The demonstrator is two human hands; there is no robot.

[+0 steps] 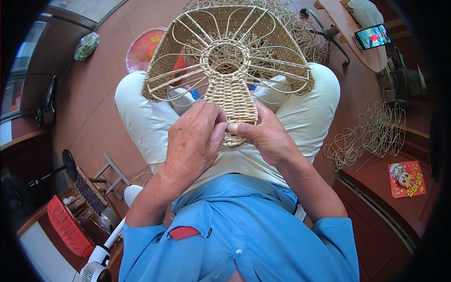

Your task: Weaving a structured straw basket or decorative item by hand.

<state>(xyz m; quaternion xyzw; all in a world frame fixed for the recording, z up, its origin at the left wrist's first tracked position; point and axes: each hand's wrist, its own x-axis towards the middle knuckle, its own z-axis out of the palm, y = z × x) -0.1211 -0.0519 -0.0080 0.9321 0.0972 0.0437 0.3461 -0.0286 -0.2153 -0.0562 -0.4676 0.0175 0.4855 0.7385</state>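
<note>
A large fan-shaped woven wicker piece point(230, 98) lies across my lap, its wide arched rim away from me. Looped straw-coloured strands spread from a braided ring in its middle, and a tightly woven, handle-like tongue runs from the ring toward my waist. Closed in a pinch, my left hand point(195, 134) presses on the left side of this tongue near its rounded end. My right hand point(270, 136) grips the right edge, thumb on top and fingers partly hidden underneath. Both thumbs nearly meet; whether a loose strand lies between the left fingertips is hidden.
Tangled cane strands point(300, 35) heap on the floor beyond the piece, and another coil point(376, 131) lies at right. A phone point(372, 36) stands at upper right. A red round tray point(145, 47) lies at far left; a white fan point(96, 265) is at lower left.
</note>
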